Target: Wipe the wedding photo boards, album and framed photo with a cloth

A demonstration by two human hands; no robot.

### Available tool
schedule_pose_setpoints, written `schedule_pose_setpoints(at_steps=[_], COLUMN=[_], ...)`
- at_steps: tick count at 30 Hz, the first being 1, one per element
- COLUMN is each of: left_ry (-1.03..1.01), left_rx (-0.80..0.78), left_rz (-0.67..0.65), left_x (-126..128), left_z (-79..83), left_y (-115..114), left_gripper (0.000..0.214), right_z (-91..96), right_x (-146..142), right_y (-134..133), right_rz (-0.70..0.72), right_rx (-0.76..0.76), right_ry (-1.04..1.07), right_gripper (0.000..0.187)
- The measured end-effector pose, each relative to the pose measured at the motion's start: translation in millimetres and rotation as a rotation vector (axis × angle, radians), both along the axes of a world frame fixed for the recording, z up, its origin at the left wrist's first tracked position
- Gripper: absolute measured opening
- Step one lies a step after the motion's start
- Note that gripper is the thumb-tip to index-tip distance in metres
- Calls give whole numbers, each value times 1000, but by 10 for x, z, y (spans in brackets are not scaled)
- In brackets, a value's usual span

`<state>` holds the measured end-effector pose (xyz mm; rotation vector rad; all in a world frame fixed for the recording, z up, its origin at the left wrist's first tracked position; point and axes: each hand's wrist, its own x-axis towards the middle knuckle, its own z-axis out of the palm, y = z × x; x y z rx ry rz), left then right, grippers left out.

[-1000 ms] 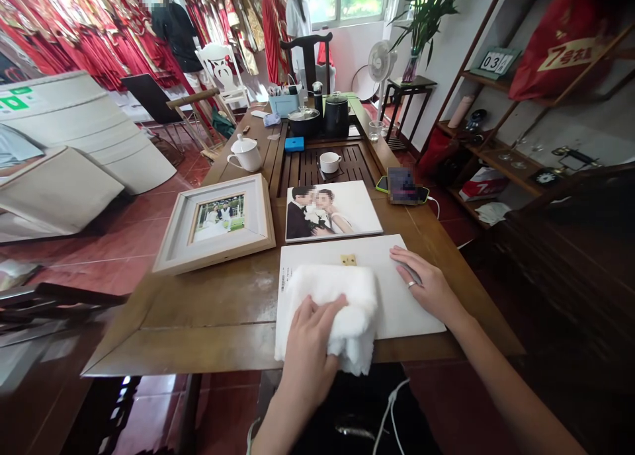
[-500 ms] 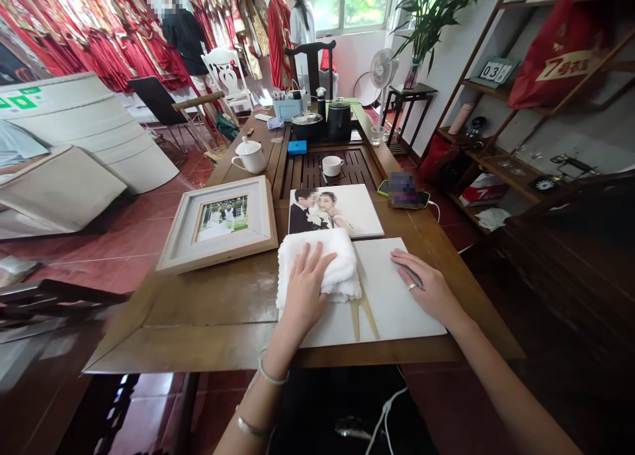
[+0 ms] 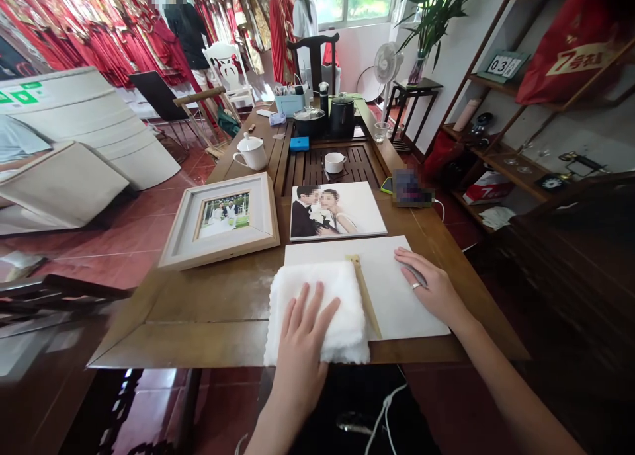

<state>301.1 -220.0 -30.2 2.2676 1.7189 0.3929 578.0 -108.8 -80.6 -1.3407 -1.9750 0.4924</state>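
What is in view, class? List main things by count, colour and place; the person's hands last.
Table: one, brown, centre
Board: one, white, on the table's near end
Cloth: one, white, on the board's left part
Strip: one, tan, right of the cloth
Photo: one, mostly white, beyond the board
Frame: one, pale, left of the photo
Tray: one, brown, beyond the photo
Cup: one, white, on the tray
Lidded pot: one, white, left of the tray
Plant: one, green, back right
Fan: one, white, left of the plant
Garments: many, mostly red, back left
People: at least two, black and white clothes, back
Left hand: one, bare, on the cloth
Right hand: one, ringed, on the board
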Motion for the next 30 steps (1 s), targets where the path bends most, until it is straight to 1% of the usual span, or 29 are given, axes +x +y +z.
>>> schedule_pose_setpoints(at_steps=[2, 4, 6, 8, 12, 15, 20, 23, 26, 30], left_ry=[-14, -27, -36, -39, -30, -18, -38, -50, -41, -42], left_rx=[-3, -8, -13, -17, -42, -72, -63, -60, -53, -47], left_rz=[-8, -5, 8, 16, 18, 11, 13, 25, 50, 40], left_x=[6, 8, 8, 9, 14, 6, -6, 33, 104, 188], left_z=[-14, -22, -26, -25, -1, 34, 85, 96, 87, 67], left_y=[-114, -176, -177, -120, 136, 410, 863, 1011, 1007, 803], left_gripper=[102, 100, 99, 99, 98, 94, 86, 83, 83, 87], right_z=[-16, -33, -44, -48, -34, -26, -35, -39, -34, -20], right_x=[6, 13, 17, 17, 11, 11, 14, 11, 6, 5], right_y=[3, 7, 13, 17, 21, 20, 21, 22, 21, 16], right_rz=[1, 1, -1, -1, 0, 11, 10, 2, 4, 9], right_rx=[4, 5, 7, 6, -5, -2, 16, 19, 15, 15], right_ry=[-3, -4, -3, -4, 2, 7, 6, 7, 14, 18], right_gripper=[30, 30, 30, 29, 30, 30, 29, 29, 29, 29])
